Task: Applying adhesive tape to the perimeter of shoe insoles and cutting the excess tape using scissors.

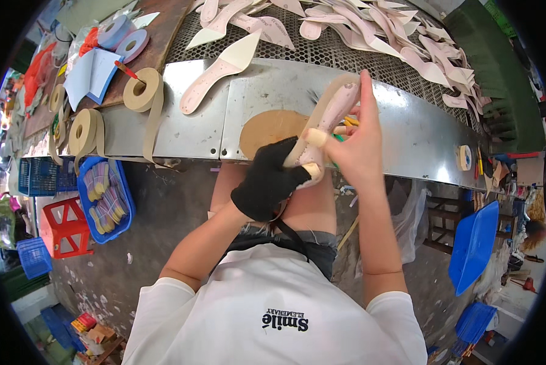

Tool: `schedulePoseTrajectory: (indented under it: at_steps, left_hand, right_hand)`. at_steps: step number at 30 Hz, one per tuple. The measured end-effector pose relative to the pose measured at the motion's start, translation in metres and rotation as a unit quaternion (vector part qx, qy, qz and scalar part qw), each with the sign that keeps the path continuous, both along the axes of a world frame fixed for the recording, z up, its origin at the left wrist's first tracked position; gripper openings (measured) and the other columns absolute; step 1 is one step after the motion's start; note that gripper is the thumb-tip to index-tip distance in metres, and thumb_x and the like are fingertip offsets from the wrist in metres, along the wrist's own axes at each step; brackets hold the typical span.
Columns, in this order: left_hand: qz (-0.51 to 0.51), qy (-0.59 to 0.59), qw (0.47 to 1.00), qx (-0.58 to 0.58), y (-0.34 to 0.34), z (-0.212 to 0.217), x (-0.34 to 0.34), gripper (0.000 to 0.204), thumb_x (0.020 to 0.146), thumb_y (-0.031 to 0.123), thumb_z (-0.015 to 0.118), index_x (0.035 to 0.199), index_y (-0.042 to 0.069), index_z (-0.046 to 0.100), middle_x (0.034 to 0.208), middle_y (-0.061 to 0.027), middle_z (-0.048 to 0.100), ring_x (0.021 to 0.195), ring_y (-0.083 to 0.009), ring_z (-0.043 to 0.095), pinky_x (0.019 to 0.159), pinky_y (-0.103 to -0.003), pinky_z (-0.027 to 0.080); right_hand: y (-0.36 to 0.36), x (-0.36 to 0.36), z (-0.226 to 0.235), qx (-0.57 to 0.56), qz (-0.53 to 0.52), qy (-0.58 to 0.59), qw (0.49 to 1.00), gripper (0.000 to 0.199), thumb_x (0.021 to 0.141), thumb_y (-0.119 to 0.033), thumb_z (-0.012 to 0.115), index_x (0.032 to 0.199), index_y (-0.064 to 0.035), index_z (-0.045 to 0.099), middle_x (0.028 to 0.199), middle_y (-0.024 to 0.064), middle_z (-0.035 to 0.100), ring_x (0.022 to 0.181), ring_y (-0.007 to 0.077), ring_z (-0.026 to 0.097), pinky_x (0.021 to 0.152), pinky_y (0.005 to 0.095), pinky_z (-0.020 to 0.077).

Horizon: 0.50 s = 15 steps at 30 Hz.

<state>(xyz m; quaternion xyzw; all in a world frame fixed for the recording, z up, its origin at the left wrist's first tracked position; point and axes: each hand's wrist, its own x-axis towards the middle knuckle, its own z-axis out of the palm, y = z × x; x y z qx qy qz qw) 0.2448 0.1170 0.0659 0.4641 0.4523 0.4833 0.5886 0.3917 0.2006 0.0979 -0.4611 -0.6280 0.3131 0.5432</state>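
Shirt and lap: white shirt (224, 310) nearest, bare thighs under the metal edge, leaving the hands room just in front of the body.
Black-gloved left hand: here's the left hand (266, 181), thumb and fingers clamped on the low end of the piece, apparently anchoring it.
Bare right hand: taped thumb in front, a finger stretched up along the far tip; the right hand (359, 141) seems to brace the curve. Something yellow and green shows by its fingers, too covered to name.
Sole-shaped piece: the pale piece (339, 108) is up between both hands, tilted, its far end toward the mesh; the hands hide part of it.
Brown pad: the pad (272, 129) lies just beyond the glove, on the metal ledge (255, 91), perhaps as a soft working spot.
Tape rolls: to the left, a tan roll (153, 82) and another roll (91, 129), tails hanging over the edge, probably for easy reach.
Loose sole: one sole (221, 68) straddles ledge and mesh, taking up space ahead.
Mesh and pile: farthest, the mesh (328, 53) carries a jumbled pile of soles (401, 30), crowding its right side.
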Motion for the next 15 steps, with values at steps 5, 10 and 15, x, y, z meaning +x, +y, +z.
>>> schedulePoseTrajectory:
  at_steps: [5,10,15]
  left_hand:
    - [-0.015,0.031,0.999,0.009,0.001,0.004,-0.001,0.035,0.083,0.019,0.068,0.11,-0.002,0.061,0.094,-0.0053,0.066,0.086,-0.0095,0.058,0.077,-0.029,0.048]
    - [0.076,-0.068,0.994,-0.032,0.011,-0.009,-0.006,0.031,0.087,0.02,0.063,0.11,0.0,0.06,0.094,-0.0045,0.065,0.085,-0.0082,0.057,0.074,-0.026,0.048]
    - [0.09,-0.153,0.982,-0.06,0.015,-0.014,0.009,0.033,0.088,0.019,0.061,0.115,0.0,0.057,0.096,-0.003,0.063,0.085,-0.0105,0.059,0.075,-0.027,0.048]
  right_hand:
    - [0.017,0.007,-0.002,-0.027,0.024,-0.069,0.997,0.056,0.077,-0.014,0.073,0.126,-0.0004,0.049,0.083,0.0027,0.064,0.062,0.01,0.054,0.057,0.0222,0.0455]
    - [-0.013,0.015,-0.009,-0.24,0.137,0.091,0.957,0.023,0.086,-0.018,0.067,0.101,-0.0025,0.058,0.073,0.0021,0.061,0.061,0.0064,0.053,0.052,0.0239,0.0412]
    - [-0.044,0.032,-0.024,-0.132,0.2,-0.155,0.958,0.025,0.081,-0.019,0.071,0.096,-0.0015,0.06,0.079,0.0055,0.06,0.065,0.0119,0.056,0.058,0.0256,0.0431]
